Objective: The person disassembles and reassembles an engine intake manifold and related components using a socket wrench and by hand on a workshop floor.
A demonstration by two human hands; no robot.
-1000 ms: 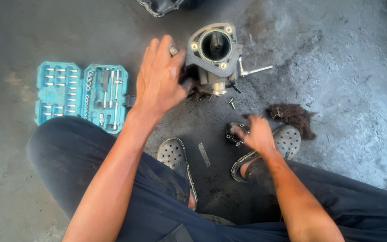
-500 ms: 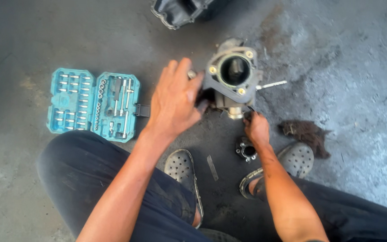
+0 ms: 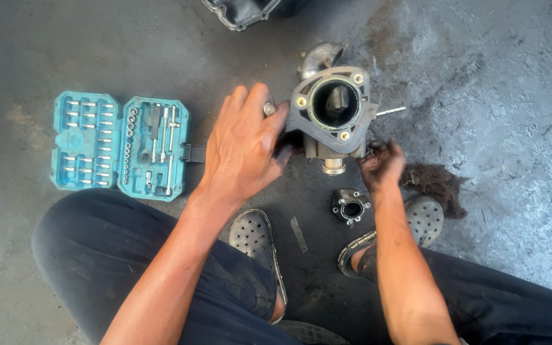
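A grey metal engine part [image 3: 333, 115] with a round bore stands on the oily concrete floor. My left hand [image 3: 245, 145] grips its left side. My right hand [image 3: 381, 167], black with grease, is curled against the part's lower right corner; I cannot tell whether it holds anything small. A thin metal rod [image 3: 391, 111] sticks out on the part's right. A small black flanged ring [image 3: 350, 207] lies on the floor just below, between my hands.
An open teal socket case [image 3: 120, 147] with several bits and a ratchet lies at left. A dark rag [image 3: 436, 184] lies at right. My sandalled feet [image 3: 254, 235] rest below. A black tray's edge [image 3: 237, 13] shows at top.
My right hand has risen from the small flanged ring on the floor to the engine part's lower right corner. My left hand stays on the part's left side.
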